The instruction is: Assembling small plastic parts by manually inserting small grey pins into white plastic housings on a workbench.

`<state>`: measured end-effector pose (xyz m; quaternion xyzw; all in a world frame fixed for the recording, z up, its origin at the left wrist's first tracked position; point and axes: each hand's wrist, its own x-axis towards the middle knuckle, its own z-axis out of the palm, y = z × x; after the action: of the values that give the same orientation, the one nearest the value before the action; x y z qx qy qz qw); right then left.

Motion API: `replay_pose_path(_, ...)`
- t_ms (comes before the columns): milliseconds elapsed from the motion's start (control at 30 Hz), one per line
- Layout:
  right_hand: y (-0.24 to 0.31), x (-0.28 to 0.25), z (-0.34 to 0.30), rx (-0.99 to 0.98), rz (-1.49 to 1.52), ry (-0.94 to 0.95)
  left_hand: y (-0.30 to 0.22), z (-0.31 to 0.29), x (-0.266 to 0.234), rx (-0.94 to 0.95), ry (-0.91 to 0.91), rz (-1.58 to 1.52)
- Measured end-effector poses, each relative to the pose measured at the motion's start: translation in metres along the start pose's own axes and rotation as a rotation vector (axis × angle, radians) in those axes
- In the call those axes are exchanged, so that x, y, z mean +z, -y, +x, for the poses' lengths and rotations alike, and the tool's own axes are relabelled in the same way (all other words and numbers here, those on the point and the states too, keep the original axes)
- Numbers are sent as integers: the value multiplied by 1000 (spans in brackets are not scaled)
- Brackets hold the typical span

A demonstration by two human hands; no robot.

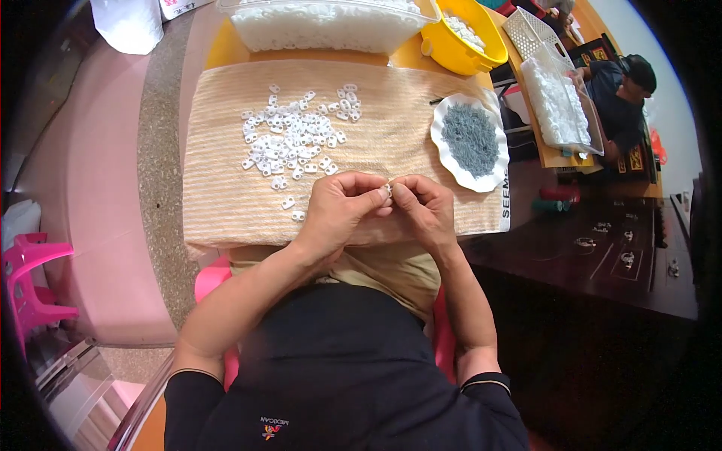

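My left hand [342, 207] and my right hand [427, 210] meet in front of me, thumbs and forefingers pinching a small white plastic piece [389, 189] between them. The fingertips cover most of it. To the left, a pile of small white plastic pieces with holes [289, 139] lies spread on a beige striped towel [218, 173]; a few loose ones sit close to my left hand. A white dish with a scalloped rim [449, 167] stands to the right of my right hand, heaped with tiny grey parts [472, 139], too fine to make out singly.
A clear tub [323, 37] full of white pieces and a yellow basin [466, 56] stand behind the towel. Rightward, another person [620, 90] sits by a second tub [553, 101]. A pink stool [34, 278] is at far left, a dark cabinet [602, 255] at right.
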<state>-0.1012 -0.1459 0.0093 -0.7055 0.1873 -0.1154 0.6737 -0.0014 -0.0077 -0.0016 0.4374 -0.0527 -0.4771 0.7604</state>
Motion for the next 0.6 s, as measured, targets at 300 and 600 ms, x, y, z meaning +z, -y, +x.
replay_pose_path(300,24,-12,30,-27,-137,-60,-10,3,-4,29,-60,-141)
replay_pose_path(600,21,13,134,-315,-759,-33,-14,7,-8,138,-115,-208)
